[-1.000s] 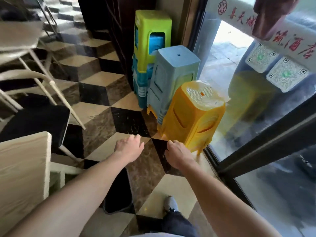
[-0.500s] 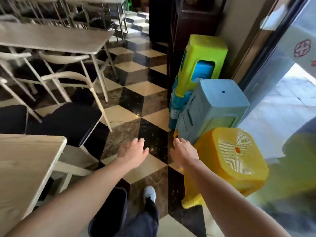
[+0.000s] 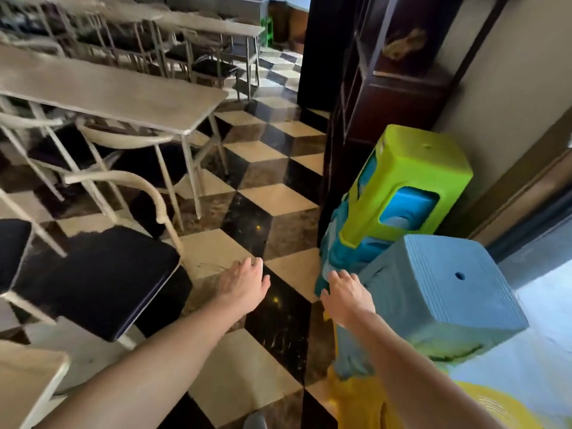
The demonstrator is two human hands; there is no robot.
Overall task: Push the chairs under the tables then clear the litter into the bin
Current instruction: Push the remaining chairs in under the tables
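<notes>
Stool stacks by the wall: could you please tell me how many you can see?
3: green stack by the cabinet, grey-blue stack nearer, yellow stack nearest, cut off at the frame's bottom edge. Others may be hidden.

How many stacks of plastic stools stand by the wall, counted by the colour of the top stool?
Green-topped stack: 1
Grey-blue stack: 1
Yellow stack: 1
Total: 3 stacks. The stools inside each stack cannot be counted.

No readable txt, labels, brands or nos. anywhere, green plastic stool stack [image 3: 411,178] plain, grey-blue plastic stool stack [image 3: 442,292] plain, pale wood surface [image 3: 123,97] unmarked
</notes>
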